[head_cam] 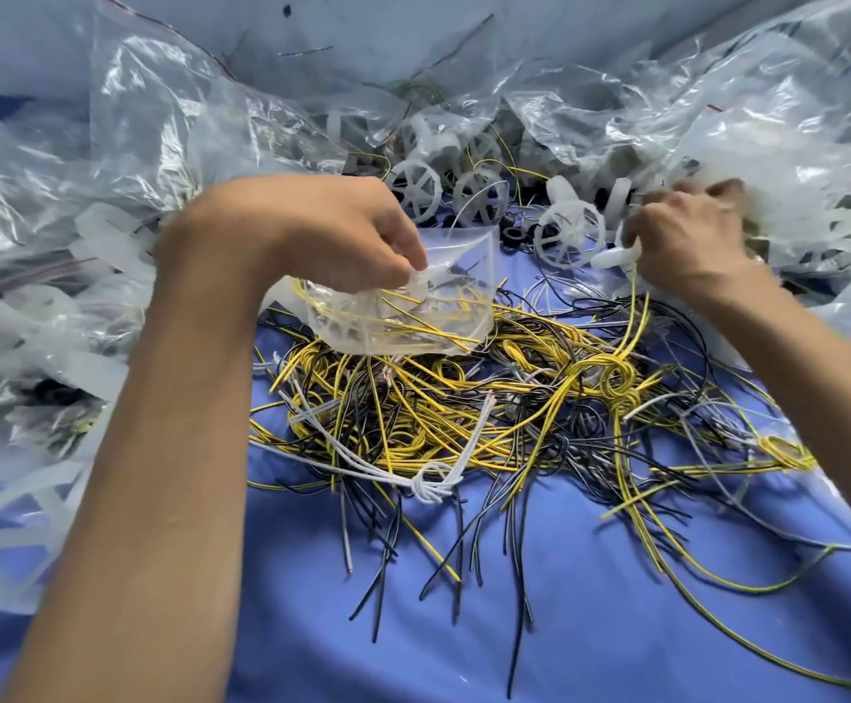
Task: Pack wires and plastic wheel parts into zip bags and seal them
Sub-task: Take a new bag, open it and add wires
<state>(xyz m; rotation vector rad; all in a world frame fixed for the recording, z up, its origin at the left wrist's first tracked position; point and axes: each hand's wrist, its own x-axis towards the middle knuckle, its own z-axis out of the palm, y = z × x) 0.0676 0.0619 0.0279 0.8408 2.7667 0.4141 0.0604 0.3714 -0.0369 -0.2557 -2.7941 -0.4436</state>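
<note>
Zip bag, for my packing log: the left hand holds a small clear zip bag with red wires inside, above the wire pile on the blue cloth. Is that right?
Not quite. The wires inside the zip bag are yellow, not red. The head view shows the left hand holding that small clear bag above the wire pile on the blue cloth.

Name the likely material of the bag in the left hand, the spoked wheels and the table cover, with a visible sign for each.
Bag: thin clear plastic film, glossy; wires show through, and it crumples. Wheels: translucent white moulded plastic, matt; rigid spokes. Cover: probably blue woven cloth, matt; soft creases.
</note>
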